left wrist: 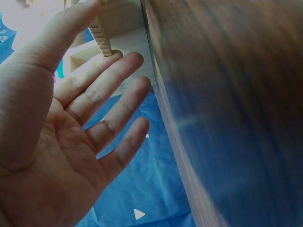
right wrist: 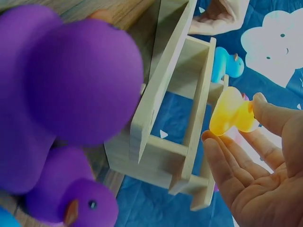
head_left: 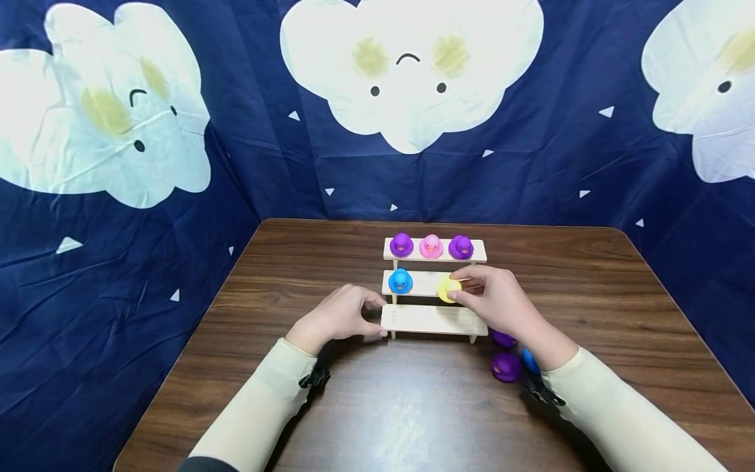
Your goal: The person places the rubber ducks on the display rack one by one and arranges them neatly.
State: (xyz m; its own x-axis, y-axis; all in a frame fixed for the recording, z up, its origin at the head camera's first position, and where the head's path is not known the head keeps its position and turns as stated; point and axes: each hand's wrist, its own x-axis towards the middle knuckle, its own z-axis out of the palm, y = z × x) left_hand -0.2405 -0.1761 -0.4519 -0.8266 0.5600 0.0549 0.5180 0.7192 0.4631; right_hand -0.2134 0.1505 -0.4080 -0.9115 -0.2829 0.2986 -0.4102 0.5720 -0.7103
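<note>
My right hand (head_left: pixel 501 298) pinches a yellow rubber duck (head_left: pixel 448 288) by thumb and fingers at the right part of the middle step of a wooden three-step stand (head_left: pixel 433 319). In the right wrist view, the thumb lies on the yellow duck (right wrist: pixel 229 113) with the fingers beneath it; whether its base touches the step I cannot tell. My left hand (head_left: pixel 342 313) is at the stand's left end, its thumb and fingertips by the lowest step. The left wrist view shows that hand's fingers (left wrist: pixel 116 111) spread and nearly straight. A blue duck (head_left: pixel 400 282) sits on the middle step's left.
On the top step sit a purple duck (head_left: pixel 401 244), a pink duck (head_left: pixel 431 246) and another purple duck (head_left: pixel 461 247). Beside the stand's right end, more purple ducks (head_left: pixel 505 367) and a blue duck (head_left: pixel 531 360) lie on the wooden table (head_left: pixel 283 275), partly under my right wrist.
</note>
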